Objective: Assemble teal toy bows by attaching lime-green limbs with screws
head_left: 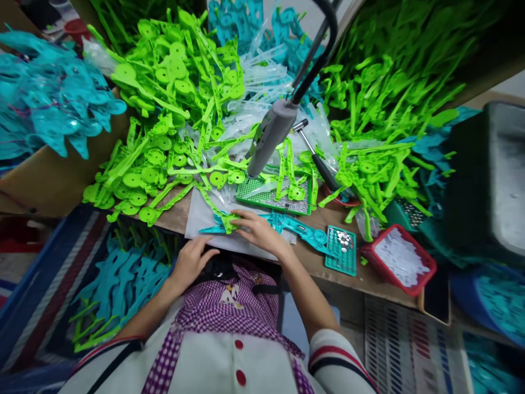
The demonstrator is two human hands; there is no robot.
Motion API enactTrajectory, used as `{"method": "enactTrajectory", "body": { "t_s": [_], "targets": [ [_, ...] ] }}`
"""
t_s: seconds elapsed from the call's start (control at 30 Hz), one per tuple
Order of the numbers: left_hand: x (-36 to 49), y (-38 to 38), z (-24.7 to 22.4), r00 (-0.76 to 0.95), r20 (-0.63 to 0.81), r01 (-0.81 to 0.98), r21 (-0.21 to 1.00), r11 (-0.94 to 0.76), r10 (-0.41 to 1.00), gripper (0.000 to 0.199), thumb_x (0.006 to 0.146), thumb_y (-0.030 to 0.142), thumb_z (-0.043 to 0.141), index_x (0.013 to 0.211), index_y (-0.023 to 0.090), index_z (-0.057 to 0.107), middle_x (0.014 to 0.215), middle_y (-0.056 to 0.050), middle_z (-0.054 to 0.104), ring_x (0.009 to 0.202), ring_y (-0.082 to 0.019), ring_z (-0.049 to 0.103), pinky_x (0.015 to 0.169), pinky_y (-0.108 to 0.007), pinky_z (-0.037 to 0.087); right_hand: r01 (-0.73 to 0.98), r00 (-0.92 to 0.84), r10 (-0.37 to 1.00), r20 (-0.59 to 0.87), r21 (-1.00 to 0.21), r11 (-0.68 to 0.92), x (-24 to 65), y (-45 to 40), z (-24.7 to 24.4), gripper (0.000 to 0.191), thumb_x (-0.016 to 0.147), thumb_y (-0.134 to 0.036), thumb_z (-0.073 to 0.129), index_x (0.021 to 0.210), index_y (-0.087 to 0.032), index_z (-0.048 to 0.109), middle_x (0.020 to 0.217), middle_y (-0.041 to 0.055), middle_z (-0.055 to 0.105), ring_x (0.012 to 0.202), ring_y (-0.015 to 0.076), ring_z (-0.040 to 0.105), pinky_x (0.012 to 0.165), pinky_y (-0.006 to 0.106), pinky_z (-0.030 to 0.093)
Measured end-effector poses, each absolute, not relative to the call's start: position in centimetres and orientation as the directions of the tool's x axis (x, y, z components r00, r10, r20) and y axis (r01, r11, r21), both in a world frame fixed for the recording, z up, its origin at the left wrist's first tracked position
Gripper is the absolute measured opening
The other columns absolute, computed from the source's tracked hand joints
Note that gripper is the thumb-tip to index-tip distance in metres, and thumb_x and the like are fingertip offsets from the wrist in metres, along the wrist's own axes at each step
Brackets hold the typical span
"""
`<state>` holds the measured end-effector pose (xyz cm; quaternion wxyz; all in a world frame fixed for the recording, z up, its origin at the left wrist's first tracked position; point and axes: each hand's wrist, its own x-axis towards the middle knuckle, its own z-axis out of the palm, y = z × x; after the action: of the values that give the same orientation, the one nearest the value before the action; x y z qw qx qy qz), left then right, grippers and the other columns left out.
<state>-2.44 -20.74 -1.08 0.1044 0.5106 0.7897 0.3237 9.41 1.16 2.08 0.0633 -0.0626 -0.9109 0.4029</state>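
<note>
1. The right hand (260, 232) is partly open, fingers bent, tips touching a green arm (215, 207); whether it grips or only presses cannot be told.
2. The left hand (191, 261) is loosely open at the edge of the worktop (309, 260), thumb spread, with nothing seen in it.
3. The green arm is bright and narrow, its near end over a blue piece (301, 230). The blue piece is long, lies partly on a white sheet (193, 216) and is partly hidden by the right hand.
4. Just beyond sits a green tray (258, 192) of metal bits, with green parts overlapping it and a grey tool (270, 137) angled down at its back edge.
5. A hammer (315, 156) leans behind the tray; to the right are a small tray (342, 251) and a red tub (369, 251) of white pieces.
6. Green heaps (172, 82) crowd the back and both sides.
</note>
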Motion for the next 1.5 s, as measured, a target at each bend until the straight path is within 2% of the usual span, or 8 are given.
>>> {"method": "enactTrajectory", "body": {
  "t_s": [0.13, 0.47, 0.8, 1.0, 1.13, 1.23, 1.37, 1.5],
  "targets": [
    [-5.1, -18.8, -2.7, -0.475, 0.195, 0.802, 0.497, 0.331, 0.858, 0.031, 0.090, 0.034, 0.061, 0.117, 0.019, 0.066, 0.083, -0.004, 0.059, 0.077, -0.019, 0.061, 0.072, -0.030, 0.050, 0.087, -0.985, 0.168, 0.047, -0.699, 0.710, 7.3, 0.8, 0.5, 0.031, 0.087, -0.019, 0.062, 0.117, -0.021, 0.069, 0.137, 0.0132, 0.059, 0.127, 0.0252, 0.057, 0.105, 0.046, 0.049],
    [-6.1, -18.9, -3.3, -0.243, 0.223, 0.868, 0.485, 0.108, 0.944, 0.026, 0.095, 0.033, 0.053, 0.108, 0.020, 0.071, 0.075, -0.002, 0.053, 0.072, -0.016, 0.054, 0.069, -0.027, 0.046, 0.051, -0.997, 0.077, 0.009, -0.679, 0.733, 5.8, 1.7, -0.3, 0.029, 0.087, -0.023, 0.063, 0.115, -0.019, 0.069, 0.129, 0.0134, 0.059, 0.120, 0.0235, 0.059, 0.102, 0.043, 0.050],
    [-6.7, -19.6, -2.8, -0.222, 0.218, 0.857, 0.509, 0.083, 0.950, 0.026, 0.095, 0.035, 0.052, 0.104, 0.020, 0.071, 0.074, -0.002, 0.055, 0.071, -0.015, 0.056, 0.069, -0.027, 0.047, 0.123, -0.988, 0.154, -0.020, -0.706, 0.698, 6.4, -0.2, 0.0, 0.050, 0.086, -0.029, 0.066, 0.132, -0.016, 0.051, 0.125, 0.0154, 0.061, 0.118, 0.0256, 0.057, 0.101, 0.045, 0.047],
    [-6.0, -19.4, -2.9, -0.261, 0.186, 0.824, 0.554, 0.118, 0.947, 0.024, 0.095, 0.035, 0.052, 0.102, 0.021, 0.071, 0.073, -0.002, 0.054, 0.071, -0.015, 0.057, 0.068, -0.026, 0.048, 0.168, -0.986, 0.118, -0.119, -0.660, 0.732, 6.6, 0.2, -0.2, 0.050, 0.086, -0.033, 0.067, 0.132, -0.019, 0.055, 0.128, 0.0149, 0.062, 0.125, 0.0282, 0.054, 0.106, 0.049, 0.039],
    [-5.5, -19.9, -1.7, -0.348, 0.156, 0.760, 0.624, 0.181, 0.924, 0.029, 0.094, 0.037, 0.054, 0.114, 0.020, 0.066, 0.078, -0.001, 0.055, 0.071, -0.015, 0.058, 0.069, -0.026, 0.050, 0.172, -0.980, 0.196, -0.032, -0.631, 0.757, 8.5, -1.0, 0.8, 0.053, 0.092, -0.038, 0.056, 0.141, -0.020, 0.047, 0.143, 0.0169, 0.052, 0.135, 0.0290, 0.045, 0.112, 0.054, 0.030],
    [-5.3, -20.0, 0.4, -0.388, 0.152, 0.706, 0.682, 0.187, 0.909, 0.031, 0.095, 0.035, 0.053, 0.122, 0.022, 0.062, 0.082, -0.001, 0.057, 0.072, -0.014, 0.059, 0.071, -0.026, 0.051, 0.155, -0.955, 0.285, 0.087, -0.672, 0.724, 9.4, -3.2, 1.8, 0.058, 0.094, -0.046, 0.050, 0.145, -0.019, 0.042, 0.140, 0.0174, 0.054, 0.130, 0.0278, 0.049, 0.108, 0.049, 0.036],
    [-5.8, -18.1, 3.1, -0.407, 0.186, 0.673, 0.723, 0.156, 0.894, 0.025, 0.096, 0.034, 0.051, 0.112, 0.022, 0.067, 0.078, 0.000, 0.060, 0.074, -0.015, 0.059, 0.076, -0.027, 0.050, 0.149, -0.947, 0.310, 0.082, -0.745, 0.651, 8.6, -5.0, 2.0, 0.051, 0.096, -0.052, 0.040, 0.125, -0.016, 0.061, 0.102, 0.0135, 0.071, 0.094, 0.0232, 0.063, 0.086, 0.037, 0.048],
    [-8.0, -15.6, 4.3, -0.411, 0.085, 0.593, 0.781, 0.195, 0.908, 0.030, 0.093, 0.040, 0.054, 0.112, 0.021, 0.067, 0.082, -0.001, 0.067, 0.080, -0.017, 0.062, 0.075, -0.028, 0.051, 0.205, -0.878, 0.466, 0.111, -0.791, 0.576, 8.0, -3.1, 2.1, 0.049, 0.099, -0.049, 0.034, 0.087, -0.020, 0.071, 0.077, 0.0072, 0.066, 0.075, 0.0182, 0.060, 0.073, 0.030, 0.046]
  ]
}}
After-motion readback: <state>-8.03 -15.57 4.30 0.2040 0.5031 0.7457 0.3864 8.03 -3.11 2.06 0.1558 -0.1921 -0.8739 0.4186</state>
